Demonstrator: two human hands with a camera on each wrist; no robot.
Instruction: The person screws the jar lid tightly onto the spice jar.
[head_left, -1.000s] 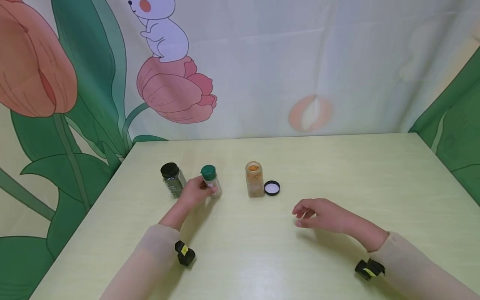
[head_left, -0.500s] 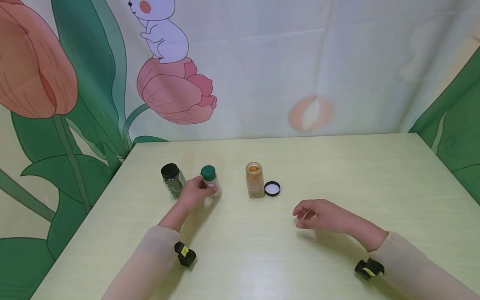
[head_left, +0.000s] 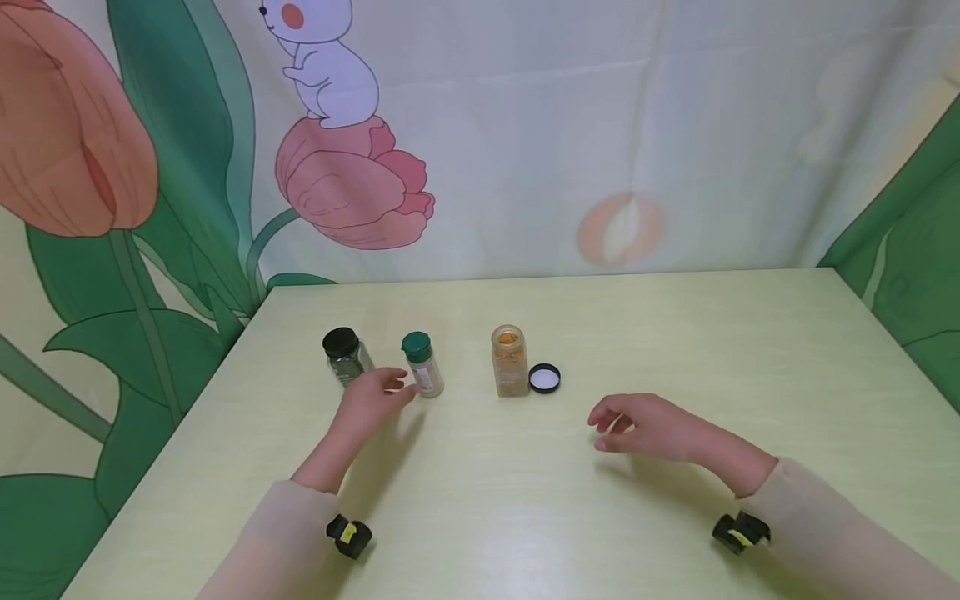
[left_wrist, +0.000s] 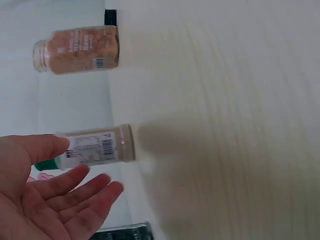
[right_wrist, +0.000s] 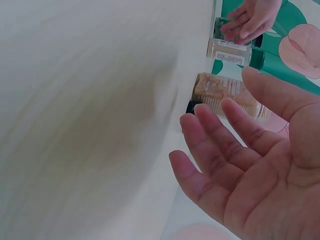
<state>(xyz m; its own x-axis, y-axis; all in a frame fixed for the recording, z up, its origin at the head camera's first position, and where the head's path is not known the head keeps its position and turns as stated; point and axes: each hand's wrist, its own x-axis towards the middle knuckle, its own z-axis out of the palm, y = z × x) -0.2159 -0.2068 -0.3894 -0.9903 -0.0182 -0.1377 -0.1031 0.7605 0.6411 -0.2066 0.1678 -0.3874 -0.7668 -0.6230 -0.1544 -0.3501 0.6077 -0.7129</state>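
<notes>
Now the left grip (head_left: 371, 397) has loosened, apparently off the green-capped jar (head_left: 425, 372), the right grip (head_left: 649, 427) relaxed.

No words are legible. The green-capped clear cylindrical bottle (left_wrist: 126, 142) beside the left hand (head_left: 367, 403) bears a white barcode label (left_wrist: 90, 149); the clear square-sided orange-filled jar (left_wrist: 85, 52) further to that hand's right shows blurred lettering (left_wrist: 75, 42) and a barcode (left_wrist: 99, 63).

Beside the left grip (head_left: 369, 400), the bottle (head_left: 427, 373) looks smooth and clear, with a paper-like label (left_wrist: 92, 148) and a green plastic-looking cap (head_left: 417, 347); the orange-filled jar (head_left: 511, 368), between the left grip and the right grip (head_left: 651, 427), resembles glossy glass. Beneath both grips the desk (head_left: 495, 500) shows smooth, faintly shiny wood grain, and beyond them hangs matt, creased cloth (head_left: 517, 133).
</notes>
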